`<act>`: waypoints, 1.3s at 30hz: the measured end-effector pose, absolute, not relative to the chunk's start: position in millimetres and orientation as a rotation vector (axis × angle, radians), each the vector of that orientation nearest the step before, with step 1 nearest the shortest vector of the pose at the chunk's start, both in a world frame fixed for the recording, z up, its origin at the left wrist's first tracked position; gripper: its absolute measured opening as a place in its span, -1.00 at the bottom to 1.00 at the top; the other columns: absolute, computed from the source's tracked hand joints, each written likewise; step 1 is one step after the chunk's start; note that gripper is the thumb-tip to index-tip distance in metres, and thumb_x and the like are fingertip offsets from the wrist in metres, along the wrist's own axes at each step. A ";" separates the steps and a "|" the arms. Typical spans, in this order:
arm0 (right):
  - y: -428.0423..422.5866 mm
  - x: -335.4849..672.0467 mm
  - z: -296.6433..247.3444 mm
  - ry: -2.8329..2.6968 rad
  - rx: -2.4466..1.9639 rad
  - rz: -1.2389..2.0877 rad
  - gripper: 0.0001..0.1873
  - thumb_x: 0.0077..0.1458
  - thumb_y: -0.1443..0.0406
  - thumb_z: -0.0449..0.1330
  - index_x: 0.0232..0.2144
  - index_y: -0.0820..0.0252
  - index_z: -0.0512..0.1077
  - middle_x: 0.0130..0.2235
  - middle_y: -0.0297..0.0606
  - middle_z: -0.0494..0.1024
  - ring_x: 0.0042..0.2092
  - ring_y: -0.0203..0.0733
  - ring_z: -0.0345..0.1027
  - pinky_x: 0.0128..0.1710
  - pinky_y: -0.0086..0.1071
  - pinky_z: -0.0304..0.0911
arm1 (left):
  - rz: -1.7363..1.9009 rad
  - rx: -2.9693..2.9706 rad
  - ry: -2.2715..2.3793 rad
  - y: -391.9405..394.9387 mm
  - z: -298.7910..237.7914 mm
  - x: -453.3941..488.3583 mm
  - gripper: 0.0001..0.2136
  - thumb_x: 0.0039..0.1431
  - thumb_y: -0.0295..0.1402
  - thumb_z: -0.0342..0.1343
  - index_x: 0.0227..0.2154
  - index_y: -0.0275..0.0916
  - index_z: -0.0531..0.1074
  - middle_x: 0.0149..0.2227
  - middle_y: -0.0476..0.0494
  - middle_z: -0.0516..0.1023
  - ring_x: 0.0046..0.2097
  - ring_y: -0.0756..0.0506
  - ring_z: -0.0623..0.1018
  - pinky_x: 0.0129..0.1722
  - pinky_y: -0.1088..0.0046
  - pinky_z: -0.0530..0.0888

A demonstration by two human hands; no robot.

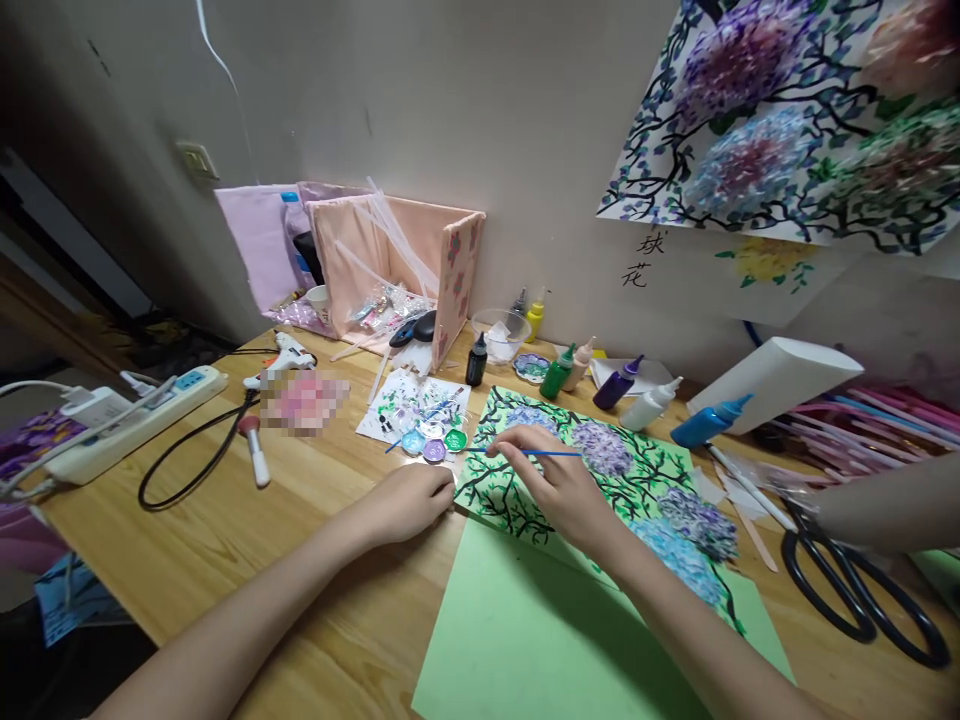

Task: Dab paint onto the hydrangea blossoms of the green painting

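In my right hand [555, 490] is a thin blue paintbrush [559, 454], pinched above a green sheet painted with black branches, green leaves and flower clusters [517, 495]. The brush tip points left, toward a small paint palette [434, 452] with light blue, purple and green wells. My left hand [412, 500] rests palm down on the table, fingers curled, at the left edge of the painted sheet and just below the palette. What lies under its fingers, if anything, is hidden. A second brush lies across the palette, on a paint-spotted white paper [382, 405].
Paint bottles stand behind the sheet, among them black [476, 360], green [557, 373] and blue [709, 422]. Black-handled scissors [832, 580] lie right, beside another person's forearm [892, 505]. A glue gun [281, 360] and power strip [135, 425] are left. A fabric box [457, 280] stands behind.
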State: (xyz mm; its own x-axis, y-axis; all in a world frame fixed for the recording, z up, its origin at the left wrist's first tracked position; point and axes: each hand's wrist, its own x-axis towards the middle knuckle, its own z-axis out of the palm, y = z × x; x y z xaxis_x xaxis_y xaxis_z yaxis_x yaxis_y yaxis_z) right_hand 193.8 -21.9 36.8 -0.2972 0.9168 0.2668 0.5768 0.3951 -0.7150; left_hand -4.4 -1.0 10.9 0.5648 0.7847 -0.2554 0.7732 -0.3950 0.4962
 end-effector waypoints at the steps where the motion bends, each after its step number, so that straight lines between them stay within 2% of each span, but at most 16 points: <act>1: -19.4 186.8 36.0 -2.016 -1.261 0.670 -0.75 0.23 0.21 -0.08 -0.34 0.10 0.36 -0.31 -0.30 0.46 -0.21 -0.21 0.28 -0.20 -0.35 0.14 | 0.027 2.233 1.252 -1.4 11.1 -4.6 -0.74 0.17 -0.31 -0.21 -0.56 -0.24 0.25 -0.48 -0.05 0.41 -0.43 -0.02 0.35 -0.48 0.49 0.16; 16: -7.3 162.6 27.1 -2.082 -1.277 0.596 -0.73 0.22 0.22 -0.08 -0.38 0.14 0.36 -0.34 -0.26 0.48 -0.23 -0.17 0.27 -0.24 -0.33 0.14 | 0.065 2.270 1.250 -2.5 6.0 -6.4 -0.76 0.16 -0.33 -0.21 -0.56 -0.24 0.23 -0.46 -0.08 0.42 -0.43 -0.03 0.36 -0.48 0.49 0.14; 22: -17.2 195.9 44.7 -1.881 -1.225 0.543 -0.71 0.22 0.21 -0.08 -0.32 0.11 0.42 -0.26 -0.26 0.49 -0.20 -0.20 0.32 -0.19 -0.35 0.17 | 0.035 2.258 1.234 -0.9 9.9 -4.9 -0.72 0.19 -0.30 -0.24 -0.57 -0.24 0.24 -0.47 -0.07 0.42 -0.42 -0.03 0.36 -0.47 0.49 0.17; 30: -22.1 245.4 42.6 -1.711 -1.409 0.452 -0.63 0.20 0.15 -0.06 -0.47 0.17 0.44 -0.53 -0.34 0.50 -0.42 -0.27 0.38 -0.33 -0.42 0.19 | 0.016 2.189 1.230 2.1 6.8 -4.5 -0.70 0.20 -0.24 -0.24 -0.53 -0.23 0.27 -0.44 -0.06 0.42 -0.39 -0.05 0.37 -0.39 0.48 0.23; 39: -16.1 242.5 27.5 -1.843 -1.413 0.432 -0.64 0.21 0.19 -0.08 -0.52 0.15 0.38 -0.51 -0.35 0.49 -0.35 -0.24 0.38 -0.27 -0.41 0.16 | 0.004 2.210 1.217 3.4 6.0 -4.1 -0.69 0.20 -0.22 -0.25 -0.53 -0.23 0.26 -0.46 -0.06 0.40 -0.40 -0.05 0.35 -0.40 0.48 0.23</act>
State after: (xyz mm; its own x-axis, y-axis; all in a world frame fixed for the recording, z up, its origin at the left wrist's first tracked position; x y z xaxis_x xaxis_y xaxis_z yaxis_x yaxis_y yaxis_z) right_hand 242.5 -16.1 27.5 -0.0990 0.9273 0.3611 0.6698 0.3305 -0.6649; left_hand -4.1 3.4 6.0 0.5780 0.7675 -0.2771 0.7656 -0.3926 0.5096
